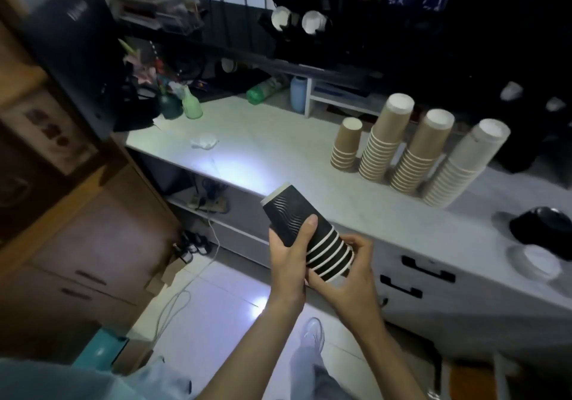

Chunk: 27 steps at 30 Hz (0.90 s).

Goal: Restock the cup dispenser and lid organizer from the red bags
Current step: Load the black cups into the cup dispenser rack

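A short stack of black ripple paper cups [305, 226] is held tilted in front of the white counter [278, 152], bottoms pointing up and left. My left hand [288, 254] grips the top cup's body, thumb on its side. My right hand [346, 272] cups the open rim end of the stack from below. The black cup dispenser [297, 21] stands at the back, with white cup bottoms showing in its tubes. No red bag is in view.
Several upside-down stacks of brown cups [383, 145] and a white stack [458, 167] stand on the counter's right. A crumpled tissue [204, 143], bottles [298, 93] and a black lid pile [544, 229] also lie there. A wooden cabinet [77, 229] is at left.
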Each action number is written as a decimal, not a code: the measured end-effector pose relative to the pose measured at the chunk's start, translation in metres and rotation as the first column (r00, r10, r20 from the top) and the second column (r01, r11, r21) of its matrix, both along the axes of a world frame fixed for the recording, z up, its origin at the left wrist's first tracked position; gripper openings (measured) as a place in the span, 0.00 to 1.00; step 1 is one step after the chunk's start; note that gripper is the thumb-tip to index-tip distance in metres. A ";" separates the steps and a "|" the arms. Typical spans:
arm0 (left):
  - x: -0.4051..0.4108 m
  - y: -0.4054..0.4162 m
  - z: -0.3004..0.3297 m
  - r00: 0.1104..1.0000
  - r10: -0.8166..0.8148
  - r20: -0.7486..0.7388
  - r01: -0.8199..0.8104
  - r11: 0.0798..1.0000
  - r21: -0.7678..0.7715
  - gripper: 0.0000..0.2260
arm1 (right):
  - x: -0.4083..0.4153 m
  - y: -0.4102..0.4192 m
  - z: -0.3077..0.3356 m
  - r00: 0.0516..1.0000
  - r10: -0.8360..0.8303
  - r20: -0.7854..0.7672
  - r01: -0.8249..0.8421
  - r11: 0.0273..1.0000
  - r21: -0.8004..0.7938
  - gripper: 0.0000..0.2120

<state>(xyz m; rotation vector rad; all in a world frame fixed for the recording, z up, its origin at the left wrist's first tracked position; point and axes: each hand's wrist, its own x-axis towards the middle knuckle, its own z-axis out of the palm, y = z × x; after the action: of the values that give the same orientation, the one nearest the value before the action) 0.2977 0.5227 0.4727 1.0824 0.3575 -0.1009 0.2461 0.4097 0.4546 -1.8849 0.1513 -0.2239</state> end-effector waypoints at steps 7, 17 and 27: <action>0.106 -0.019 0.029 0.991 -0.042 0.127 0.032 0.996 0.081 0.22 | 0.099 -0.028 0.017 0.998 0.057 0.033 -0.061 0.989 0.135 0.36; 0.208 -0.056 0.025 0.996 0.004 0.090 -0.015 0.992 0.123 0.23 | 0.200 -0.058 0.024 0.999 0.035 0.033 -0.034 0.999 -0.027 0.38; 0.308 -0.044 0.010 0.984 -0.059 0.166 0.033 0.988 0.153 0.25 | 0.294 -0.057 0.039 0.995 0.056 -0.079 -0.078 0.947 -0.313 0.40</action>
<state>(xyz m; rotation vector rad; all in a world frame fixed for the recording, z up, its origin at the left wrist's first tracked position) 0.6058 0.4785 0.4832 1.2392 0.1885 -0.0224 0.5405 0.3524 0.4933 -2.2149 0.1019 -0.1423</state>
